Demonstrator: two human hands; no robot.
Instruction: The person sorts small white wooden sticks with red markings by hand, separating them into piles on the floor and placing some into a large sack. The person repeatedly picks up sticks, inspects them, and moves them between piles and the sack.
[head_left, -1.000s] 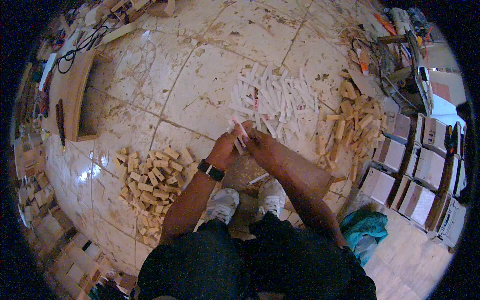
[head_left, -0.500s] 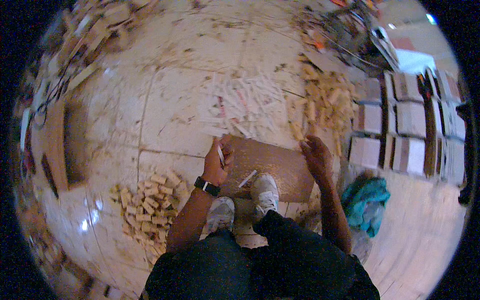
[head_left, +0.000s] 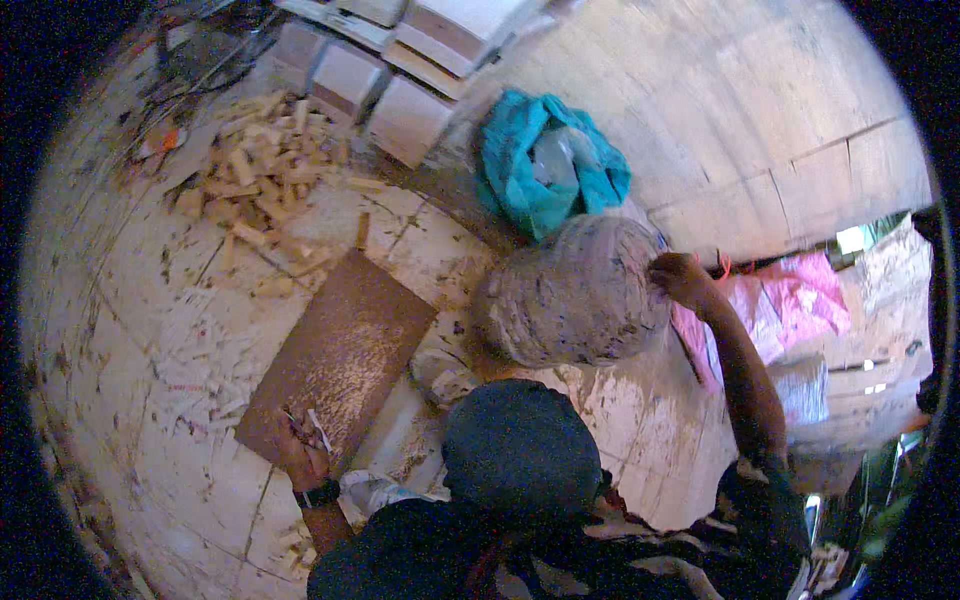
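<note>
My left hand (head_left: 303,447) is closed round a thin white strip (head_left: 319,430), above the near left end of a brown board (head_left: 355,330). Pale crumbs lie scattered over that board. My right arm reaches out to the right. There, my right hand (head_left: 682,278) is at the edge of a big rounded, dirty greyish bundle (head_left: 580,295), its fingers bent and close together. What they pinch, if anything, is too blurred to make out. Beneath me, my shoe (head_left: 443,378) stands between the board and the bundle.
Small wood blocks (head_left: 265,180) lie heaped beyond the board. White strips (head_left: 185,385) are spread on the tiled floor to its left. A teal sack (head_left: 505,165) stands behind the bundle, with stacked boxes (head_left: 412,120) farther back. Pink plastic sacks (head_left: 790,300) lie at the right.
The view has swung to the right, bringing the bundle and pink sacks in. My right hand has gone from beside the board to the bundle; my left hand keeps the strip.
</note>
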